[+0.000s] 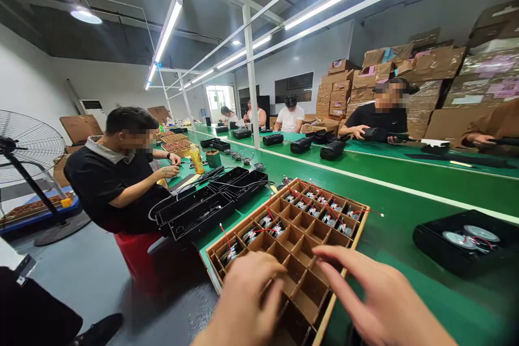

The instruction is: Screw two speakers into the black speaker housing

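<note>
Both hands hovered low over the near end of a cardboard tray [352, 242] split into square cells. Left hand [247, 303] had fingers curled down into the near cells; whether they gripped anything could not be told. Right hand [381, 303] lay open, fingers spread and pointing left over the tray's near right corner, holding nothing. Tray sat on the green bench [405, 194], far cells filled with small motors [324, 211] trailing red wires. To its right sat a black housing [466, 240] with two round discs. Left of the tray lay open black cases [211, 200]. A co-worker in black [117, 178] sat beyond them, hands on the bench.
</note>
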Motion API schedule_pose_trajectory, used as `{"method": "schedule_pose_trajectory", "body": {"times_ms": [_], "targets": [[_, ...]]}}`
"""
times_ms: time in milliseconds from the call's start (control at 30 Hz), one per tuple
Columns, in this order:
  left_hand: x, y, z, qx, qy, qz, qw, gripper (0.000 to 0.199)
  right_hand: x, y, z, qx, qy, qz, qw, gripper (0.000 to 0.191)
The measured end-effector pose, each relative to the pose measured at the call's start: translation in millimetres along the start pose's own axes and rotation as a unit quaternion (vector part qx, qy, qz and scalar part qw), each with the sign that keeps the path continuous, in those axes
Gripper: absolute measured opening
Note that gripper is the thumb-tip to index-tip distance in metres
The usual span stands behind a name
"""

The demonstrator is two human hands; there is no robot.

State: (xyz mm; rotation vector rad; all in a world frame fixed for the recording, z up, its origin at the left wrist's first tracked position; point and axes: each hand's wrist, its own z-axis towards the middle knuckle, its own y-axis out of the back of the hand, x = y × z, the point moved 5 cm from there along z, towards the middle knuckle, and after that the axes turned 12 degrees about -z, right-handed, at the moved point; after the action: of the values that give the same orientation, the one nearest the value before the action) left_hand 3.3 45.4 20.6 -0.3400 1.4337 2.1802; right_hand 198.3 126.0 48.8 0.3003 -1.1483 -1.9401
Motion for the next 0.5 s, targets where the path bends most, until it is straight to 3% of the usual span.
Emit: {"method": "schedule_pose_trajectory", "body": {"times_ms": [100, 167, 333, 500], "targets": [[54.0, 55.5, -7.6, -0.060, 0.154, 0.068, 0.984, 0.021, 22.9, -36.4, 55.5, 0.116, -0.033, -0.049, 0.991, 0.025], [80.4, 68.3, -8.5, -0.066, 0.220, 0.097, 0.969, 0.017, 33.6, -61.1, 82.9, 0.166, -0.038, -0.076, 0.982, 0.018], [107.8, 53.9, -1.4, -0.055, 0.275, 0.109, 0.954, 0.012, 38.5, -108.3, 111.1, 0.227, -0.067, -0.138, 0.962, 0.021], [119.3, 40.4, 0.9, -0.099, 0.258, 0.078, 0.958, 0.016, 30.1, -124.9, 111.9, 0.240, -0.095, -0.115, 0.959, 0.019]]}}
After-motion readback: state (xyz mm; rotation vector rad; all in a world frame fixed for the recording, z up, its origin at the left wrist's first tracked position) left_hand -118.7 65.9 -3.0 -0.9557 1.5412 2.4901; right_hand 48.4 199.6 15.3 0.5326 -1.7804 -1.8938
